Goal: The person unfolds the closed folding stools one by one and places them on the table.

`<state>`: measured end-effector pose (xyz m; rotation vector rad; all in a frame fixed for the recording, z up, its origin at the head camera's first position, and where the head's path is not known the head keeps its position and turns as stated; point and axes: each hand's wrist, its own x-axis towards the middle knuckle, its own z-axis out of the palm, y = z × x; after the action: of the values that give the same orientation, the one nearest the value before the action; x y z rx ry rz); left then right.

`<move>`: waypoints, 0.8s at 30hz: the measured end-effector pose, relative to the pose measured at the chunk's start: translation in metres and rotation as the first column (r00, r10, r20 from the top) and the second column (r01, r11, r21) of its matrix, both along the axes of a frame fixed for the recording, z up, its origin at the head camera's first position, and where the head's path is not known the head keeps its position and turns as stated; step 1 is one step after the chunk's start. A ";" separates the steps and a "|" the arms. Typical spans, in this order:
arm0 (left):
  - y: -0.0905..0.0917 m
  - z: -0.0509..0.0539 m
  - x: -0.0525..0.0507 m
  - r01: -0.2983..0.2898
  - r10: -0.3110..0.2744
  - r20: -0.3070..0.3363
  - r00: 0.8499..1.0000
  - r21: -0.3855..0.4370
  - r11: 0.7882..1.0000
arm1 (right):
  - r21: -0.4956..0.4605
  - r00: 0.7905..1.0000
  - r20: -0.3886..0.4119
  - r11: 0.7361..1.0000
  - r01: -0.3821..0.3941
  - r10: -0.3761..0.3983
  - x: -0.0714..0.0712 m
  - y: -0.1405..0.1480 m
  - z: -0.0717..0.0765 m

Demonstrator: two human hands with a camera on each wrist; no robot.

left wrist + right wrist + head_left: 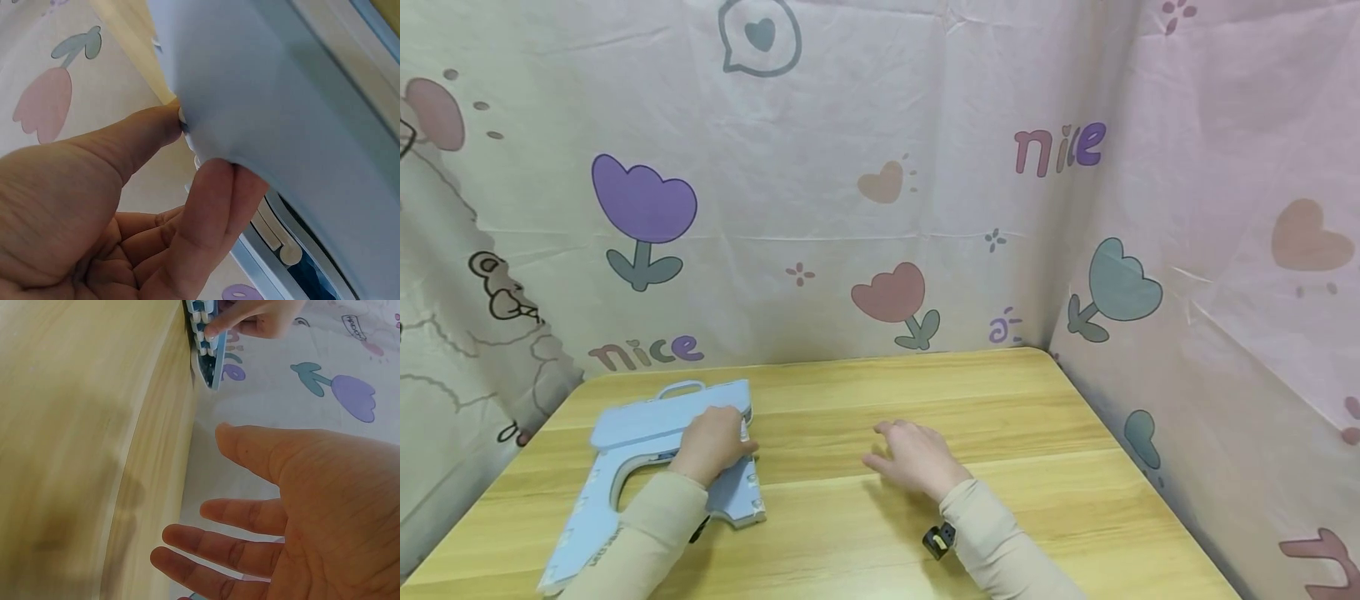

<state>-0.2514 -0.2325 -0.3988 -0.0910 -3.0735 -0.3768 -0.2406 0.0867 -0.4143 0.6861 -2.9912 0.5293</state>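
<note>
A light blue plastic piece [662, 417] with a small handle loop and a curved cut-out lies at the left of the table. My left hand [711, 446] grips its right part, and in the left wrist view the thumb and fingers of that hand [144, 212] pinch the edge of the blue plastic [269, 94]. My right hand [917, 458] hovers over the middle of the table, holding nothing; in the right wrist view this hand [300, 500] has its fingers spread and extended. White parts show along the blue piece's side [215, 369] there.
The wood-grain table [820, 533] has a printed cloth [820, 167] hanging behind it and on both sides. A small black device [938, 540] is at my right wrist, and a dark edge of another shows under my left wrist.
</note>
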 end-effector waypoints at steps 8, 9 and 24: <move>0.013 -0.005 0.003 0.046 -0.046 -0.012 0.999 -0.003 0.999 | -0.013 1.000 0.025 1.000 0.002 -0.001 -0.003 0.003 -0.003; 0.015 -0.006 0.003 0.052 -0.052 -0.012 0.999 -0.003 0.999 | -0.014 1.000 0.028 1.000 0.004 -0.003 -0.003 0.003 -0.003; 0.054 -0.006 0.012 0.101 -0.102 -0.024 0.995 -0.038 0.994 | -0.068 0.998 0.059 0.998 0.007 -0.003 -0.003 0.014 -0.007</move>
<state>-0.2395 -0.1788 -0.4045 -0.2516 -3.0582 -0.3210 -0.2432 0.1004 -0.4210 0.6687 -3.0123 0.6592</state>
